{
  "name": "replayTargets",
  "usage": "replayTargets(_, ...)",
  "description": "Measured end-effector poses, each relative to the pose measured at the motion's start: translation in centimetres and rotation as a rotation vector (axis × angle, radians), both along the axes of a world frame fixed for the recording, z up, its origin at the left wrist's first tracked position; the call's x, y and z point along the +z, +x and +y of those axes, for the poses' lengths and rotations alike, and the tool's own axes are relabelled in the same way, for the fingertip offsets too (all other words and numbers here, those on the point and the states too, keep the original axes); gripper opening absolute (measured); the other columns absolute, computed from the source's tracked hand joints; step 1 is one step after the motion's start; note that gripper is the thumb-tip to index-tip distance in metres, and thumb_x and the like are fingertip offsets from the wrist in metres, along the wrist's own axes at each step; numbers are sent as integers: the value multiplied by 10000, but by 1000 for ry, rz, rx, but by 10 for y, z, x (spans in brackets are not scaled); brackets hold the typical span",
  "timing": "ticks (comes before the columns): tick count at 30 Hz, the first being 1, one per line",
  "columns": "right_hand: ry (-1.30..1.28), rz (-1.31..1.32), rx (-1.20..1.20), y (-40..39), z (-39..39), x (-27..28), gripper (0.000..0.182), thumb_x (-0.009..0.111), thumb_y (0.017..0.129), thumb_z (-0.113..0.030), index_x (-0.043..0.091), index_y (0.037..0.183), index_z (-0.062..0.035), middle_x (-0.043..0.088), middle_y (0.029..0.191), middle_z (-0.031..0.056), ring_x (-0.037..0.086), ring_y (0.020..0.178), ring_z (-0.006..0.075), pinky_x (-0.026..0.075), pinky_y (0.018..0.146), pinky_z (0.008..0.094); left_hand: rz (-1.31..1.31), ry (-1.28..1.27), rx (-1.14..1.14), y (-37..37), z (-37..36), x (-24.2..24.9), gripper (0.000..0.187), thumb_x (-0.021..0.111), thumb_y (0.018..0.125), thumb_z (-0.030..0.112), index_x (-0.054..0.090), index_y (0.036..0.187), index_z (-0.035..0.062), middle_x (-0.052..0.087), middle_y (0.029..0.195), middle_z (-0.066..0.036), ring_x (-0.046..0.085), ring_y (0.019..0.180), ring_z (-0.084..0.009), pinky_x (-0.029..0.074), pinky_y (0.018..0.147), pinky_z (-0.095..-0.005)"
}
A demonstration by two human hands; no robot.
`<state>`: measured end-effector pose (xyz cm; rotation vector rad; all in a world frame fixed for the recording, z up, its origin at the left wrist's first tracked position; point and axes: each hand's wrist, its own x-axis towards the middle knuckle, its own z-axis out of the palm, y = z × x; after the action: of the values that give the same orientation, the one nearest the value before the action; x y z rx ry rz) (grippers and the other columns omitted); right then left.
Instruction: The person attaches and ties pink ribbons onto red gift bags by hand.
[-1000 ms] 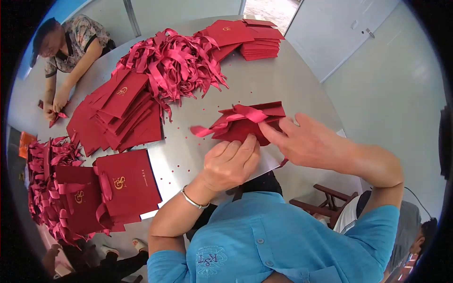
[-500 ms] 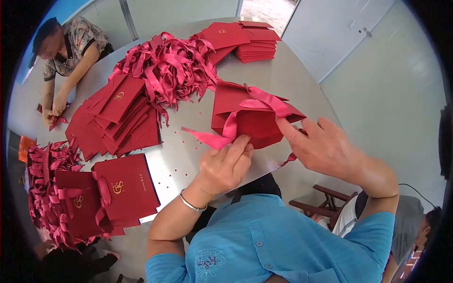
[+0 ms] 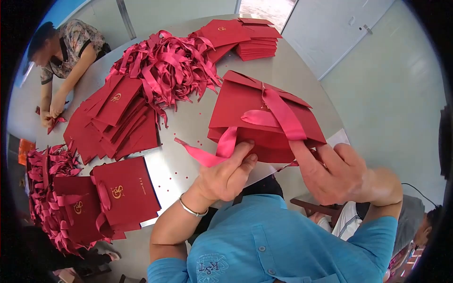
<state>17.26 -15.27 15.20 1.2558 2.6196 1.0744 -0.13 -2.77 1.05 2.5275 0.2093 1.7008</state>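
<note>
A red paper bag (image 3: 264, 111) is held open above the table, its mouth toward me. My left hand (image 3: 226, 174) pinches the near left edge of the bag, beside a loose pink ribbon end (image 3: 203, 154). At the right edge is my right hand (image 3: 330, 172), its fingers at the bag's mouth and partly hidden by it. A pink ribbon (image 3: 285, 113) runs across the bag's side down to the right fingertips.
A heap of pink ribbons (image 3: 170, 66) lies beyond the bag. Flat red bags (image 3: 113, 118) are stacked at left; ribboned bags (image 3: 127, 188) lie nearer. More bags (image 3: 257, 45) sit at the back. A co-worker (image 3: 71, 52) works at upper left.
The bag has turned and come nearer, showing more of its ribboned side. Both hands have moved slightly toward my body, the right one also a little rightward.
</note>
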Motion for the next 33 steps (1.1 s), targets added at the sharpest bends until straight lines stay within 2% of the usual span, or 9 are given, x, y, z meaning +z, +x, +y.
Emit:
replayTargets(5,73,5,54,2,4,-3,87,617,631,1,629,714,26,629,1129,165,525,671,186,259,528,274,-21,-60,-67,-2,0,0,118,703,723,-4,586,713,8,674,976,-173,669,833,-321,557,710,-414)
replayTargets(12,41,25,68,2,9,-3,122,613,647,-14,649,753,36,627,1134,168,550,717,199,280,543,272,126,-229,-250,-5,4,-11,82,661,747,-16,597,799,-13,655,1028,-203,663,889,-325,564,757,-417)
replayTargets(14,49,38,66,3,9,-5,136,617,644,-18,655,761,39,626,1135,172,557,725,200,285,545,273,81,-89,-100,-6,2,-6,140,695,755,6,636,874,51,652,1052,-173,677,818,-245,541,613,-290)
replayTargets(20,56,24,80,7,11,-9,221,617,646,-35,656,839,65,616,1131,171,562,731,208,322,569,273,130,18,-51,-7,2,8,295,695,652,75,696,945,113,659,993,-108,606,613,-127,469,475,-238)
replayTargets(21,47,24,83,7,12,-9,230,621,646,-42,652,845,69,614,1130,171,561,731,210,333,576,273,131,19,-53,-7,1,10,295,695,652,75,696,945,113,659,993,-108,606,613,-127,469,475,-238)
replayTargets(23,38,25,83,8,12,-9,239,625,646,-48,649,851,72,611,1129,171,560,730,213,344,583,274,132,56,-36,-7,0,12,201,645,751,20,678,948,43,637,996,-101,646,879,-187,564,687,-247)
replayTargets(24,34,41,91,8,13,-11,239,625,643,-47,649,849,72,608,1134,175,558,734,214,349,585,275,133,58,-38,-7,0,12,201,645,751,20,678,948,43,637,996,-101,646,879,-187,564,687,-247)
replayTargets(30,-22,64,79,14,19,-14,229,644,646,-60,647,842,59,602,1138,180,531,726,206,357,593,286,208,59,-26,-5,-1,6,210,684,741,103,695,951,99,641,990,-67,596,607,-125,491,510,-225)
replayTargets(33,-114,106,53,19,25,-19,203,664,655,-76,641,822,38,597,1132,170,526,714,197,369,597,303,157,22,-98,0,1,7,297,690,624,88,713,918,124,649,911,-60,600,590,-122,465,446,-248)
